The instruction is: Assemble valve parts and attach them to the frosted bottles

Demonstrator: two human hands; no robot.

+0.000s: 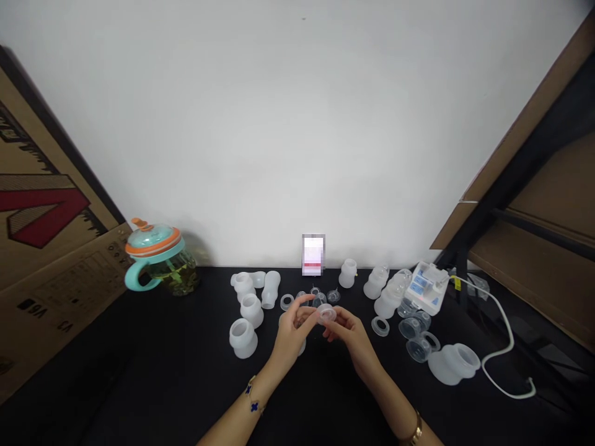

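Against white wall point(297, 124), over black tabletop point(186, 378), pinching translucent ring-shaped cap point(326, 313) by its rim with left hand point(294, 325) and right hand point(351, 331), on near side of upright screen point(313, 255). Best kept level, gripped lightly, without squeezing its middle. Apparently reading "V6" and "V3" on cardboard carton point(60, 279), far left of screen; too small on white plastic case point(434, 302), right of screen.

Screen point(313, 255) blurred, carton point(41, 204) far left of it cut off, white part point(302, 349) below it mostly behind left hand point(294, 327).
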